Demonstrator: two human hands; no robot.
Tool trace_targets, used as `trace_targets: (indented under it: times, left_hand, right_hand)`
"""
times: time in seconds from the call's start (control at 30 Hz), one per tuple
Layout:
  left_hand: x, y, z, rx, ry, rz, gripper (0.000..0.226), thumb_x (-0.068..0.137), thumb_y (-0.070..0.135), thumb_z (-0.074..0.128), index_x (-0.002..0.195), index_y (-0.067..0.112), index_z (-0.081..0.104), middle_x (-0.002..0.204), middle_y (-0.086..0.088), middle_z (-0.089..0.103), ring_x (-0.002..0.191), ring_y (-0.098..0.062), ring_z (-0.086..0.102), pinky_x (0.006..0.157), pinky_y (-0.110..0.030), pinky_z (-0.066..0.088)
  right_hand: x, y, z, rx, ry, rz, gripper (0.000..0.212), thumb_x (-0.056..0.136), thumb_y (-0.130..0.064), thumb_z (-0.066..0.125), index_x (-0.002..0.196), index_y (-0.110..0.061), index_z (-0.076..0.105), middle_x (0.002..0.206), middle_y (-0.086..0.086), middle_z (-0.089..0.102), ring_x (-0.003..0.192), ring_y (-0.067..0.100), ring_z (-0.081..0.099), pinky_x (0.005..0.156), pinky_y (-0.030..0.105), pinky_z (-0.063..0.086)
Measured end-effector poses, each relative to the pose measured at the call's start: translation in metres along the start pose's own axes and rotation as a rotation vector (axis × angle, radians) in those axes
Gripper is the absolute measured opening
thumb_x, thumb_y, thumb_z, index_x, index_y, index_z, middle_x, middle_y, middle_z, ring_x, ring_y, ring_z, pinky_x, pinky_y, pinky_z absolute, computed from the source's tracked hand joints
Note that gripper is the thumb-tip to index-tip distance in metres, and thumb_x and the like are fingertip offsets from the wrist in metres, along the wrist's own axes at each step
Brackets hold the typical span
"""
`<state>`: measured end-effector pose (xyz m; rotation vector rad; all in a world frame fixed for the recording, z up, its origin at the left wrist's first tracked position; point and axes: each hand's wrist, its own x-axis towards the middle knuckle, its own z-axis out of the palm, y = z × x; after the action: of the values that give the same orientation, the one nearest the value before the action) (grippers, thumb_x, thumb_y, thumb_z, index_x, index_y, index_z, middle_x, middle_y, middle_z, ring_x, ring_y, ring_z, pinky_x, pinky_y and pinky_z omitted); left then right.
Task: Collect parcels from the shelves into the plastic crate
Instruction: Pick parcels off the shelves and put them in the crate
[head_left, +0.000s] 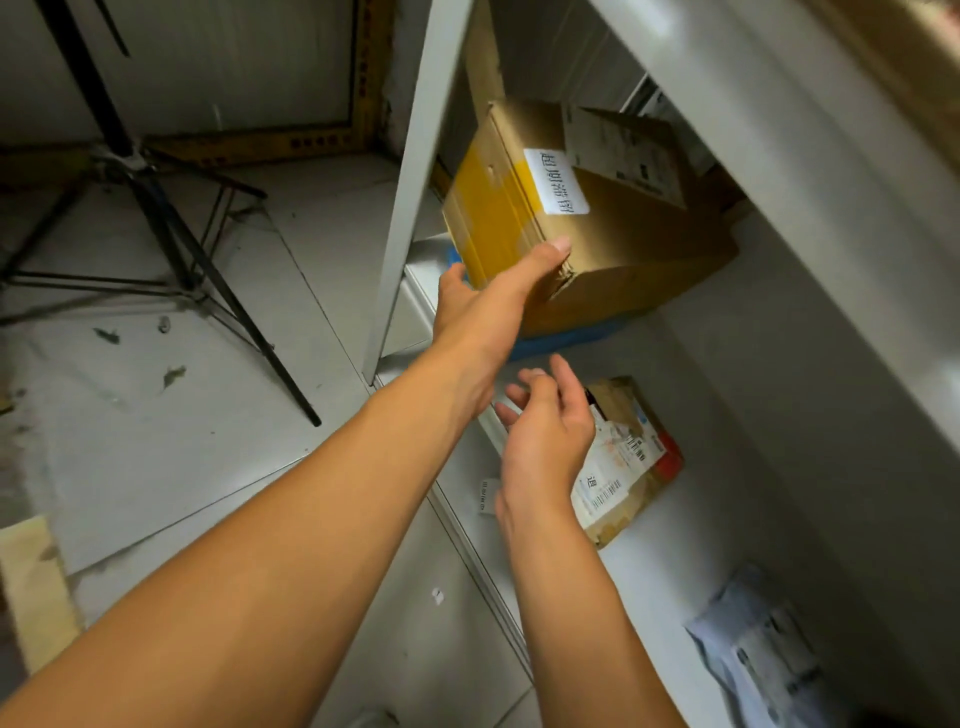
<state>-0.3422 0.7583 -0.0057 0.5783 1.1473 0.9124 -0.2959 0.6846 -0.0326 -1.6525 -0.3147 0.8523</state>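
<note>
My left hand has its grip on the near end of the cardboard box, thumb on the top edge and fingers wrapped round the yellow-taped end face. The box sits on the middle shelf, resting on something blue, with its long axis running away from me into the shelving. So the pull has to come straight back toward me along that axis. My right hand hangs just below, fingers spread and holding nothing, nearer the smaller labelled parcel on the shelf beneath. The crate is out of view.
</note>
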Motion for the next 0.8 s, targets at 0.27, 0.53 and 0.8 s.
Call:
trace_targets:
  times: [0.27, 0.53, 0.8]
  left_hand:
    - [-0.014, -0.001, 0.002, 0.11, 0.073, 0.099, 0.103, 0.056, 0.067, 0.074, 0.146, 0.051, 0.026, 0.129, 0.01, 0.047, 0.121, -0.024, 0.052, 0.099, -0.05, 0.05]
    - [-0.062, -0.025, -0.024, 0.063, -0.004, 0.086, 0.112, 0.055, 0.054, 0.083, 0.148, 0.055, 0.02, 0.123, 0.016, 0.06, 0.112, -0.01, 0.063, 0.102, -0.041, 0.05]
    - [-0.061, -0.022, -0.061, 0.155, -0.192, -0.038, 0.125, 0.045, 0.081, 0.077, 0.15, 0.056, 0.014, 0.129, 0.002, 0.06, 0.114, -0.016, 0.065, 0.093, -0.041, 0.057]
  right_hand:
    - [0.001, -0.015, -0.009, 0.158, -0.034, 0.138, 0.051, 0.103, -0.038, 0.054, 0.148, -0.015, 0.046, 0.128, 0.014, 0.064, 0.108, 0.021, 0.066, 0.088, 0.032, 0.056]
    - [0.028, -0.037, -0.028, 0.393, -0.31, 0.263, 0.089, 0.07, -0.081, 0.066, 0.143, -0.032, 0.054, 0.133, 0.012, 0.066, 0.121, 0.037, 0.064, 0.106, 0.057, 0.046]
    - [0.028, -0.029, -0.045, 0.408, -0.289, 0.155, 0.047, 0.089, -0.056, 0.051, 0.114, -0.022, 0.071, 0.101, 0.008, 0.075, 0.091, 0.026, 0.072, 0.079, 0.04, 0.057]
